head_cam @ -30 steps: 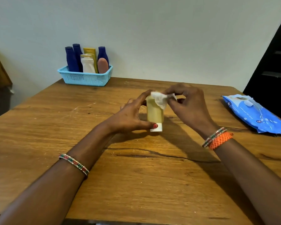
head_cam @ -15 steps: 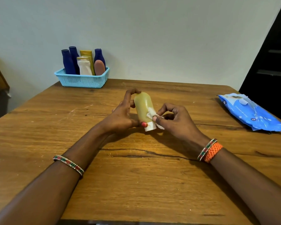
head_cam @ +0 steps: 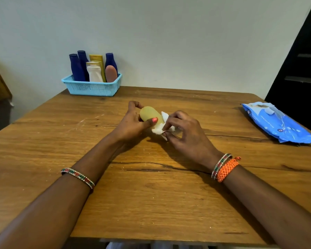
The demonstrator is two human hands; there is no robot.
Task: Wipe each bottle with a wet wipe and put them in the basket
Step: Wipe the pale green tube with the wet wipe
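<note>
Head view: blue basket w/ six bottles upright; left hand round yellow bottle, right hand pinching wipe.

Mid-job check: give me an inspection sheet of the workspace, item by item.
Surface: wooden table, scratched, with a dark crack.
Job's things: yellow bottle tilted, being wiped with a white wipe; blue basket at the far edge holds six bottles.
Clutter: blue wipes pack on the right.
Grippers: left hand grips the bottle; right hand pinches the wipe.
Cables: nothing seen.
Surroundings: pale wall, dark doorway on the right.
</note>
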